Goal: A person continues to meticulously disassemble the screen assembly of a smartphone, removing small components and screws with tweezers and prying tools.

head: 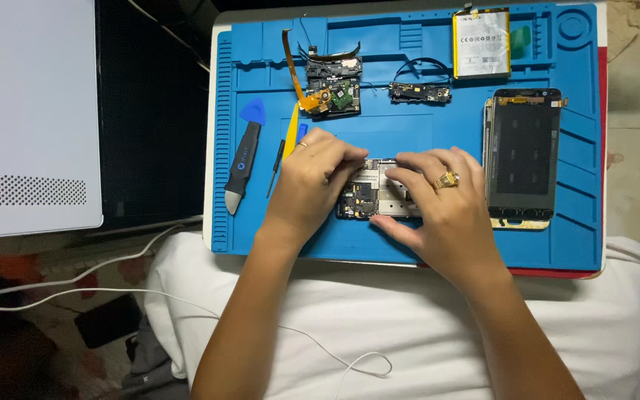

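Note:
A phone circuit board [368,191] with silver shields lies near the middle of the blue repair mat [557,244]. My left hand [312,181] grips the board's left side with bent fingers; a ring sits on one finger. My right hand [442,200] presses on the board's right part with its fingertips and wears a gold ring. The right end of the board is hidden under my fingers.
On the mat: a phone frame with a dark screen back [521,157] at right, a battery [481,43] at top right, small boards with a flex cable [331,85], a narrow board [419,92], a black-and-blue pry tool [244,157], a yellow pry stick [290,133], a thin screwdriver [275,169]. A white cable [187,302] crosses the white cloth below.

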